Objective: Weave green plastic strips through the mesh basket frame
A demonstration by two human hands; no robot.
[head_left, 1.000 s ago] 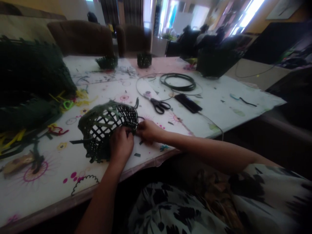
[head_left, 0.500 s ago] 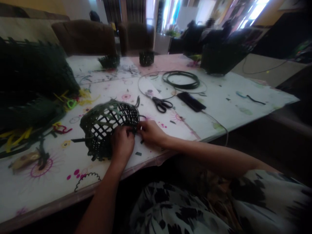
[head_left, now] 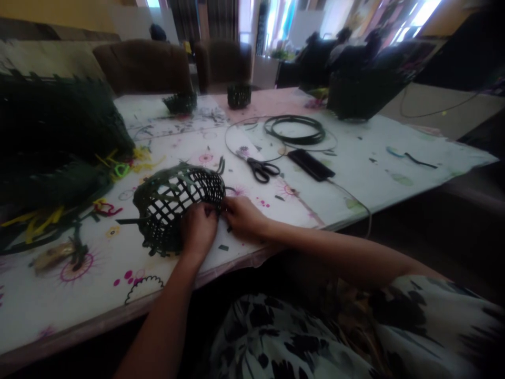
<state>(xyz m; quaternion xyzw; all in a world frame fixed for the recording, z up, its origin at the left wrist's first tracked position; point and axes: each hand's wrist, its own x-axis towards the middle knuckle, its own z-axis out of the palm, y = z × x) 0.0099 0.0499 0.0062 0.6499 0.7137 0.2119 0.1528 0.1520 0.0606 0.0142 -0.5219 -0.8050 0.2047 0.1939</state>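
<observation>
A dark green woven basket (head_left: pixel 160 237) lies tipped on its side on the patterned tablecloth (head_left: pixel 240 268), with light showing through its open lattice. My left hand (head_left: pixel 199 226) is closed on the near right part of its rim, fingers curled inward. Close beside it, my right hand (head_left: pixel 244 217) pinches at the same edge. The fingertips of both are partly hidden, so whether a separate strip is between them cannot be made out. A loose strip end (head_left: pixel 130 221) sticks out at the basket's left, and another stands up at its back right.
Black-handled scissors (head_left: pixel 263 169), a phone (head_left: pixel 311 164) with a cable and a coil of green strip (head_left: pixel 303 140) lie beyond my hands. Large dark woven pieces (head_left: pixel 59 121) stand at the left, near yellow scraps. Small baskets (head_left: pixel 239 97) sit farther back. Several people are in the background.
The view has shifted slightly, moving the surroundings a little to the right in the picture. Both hands stay at the basket's rim, with only small finger movement.
</observation>
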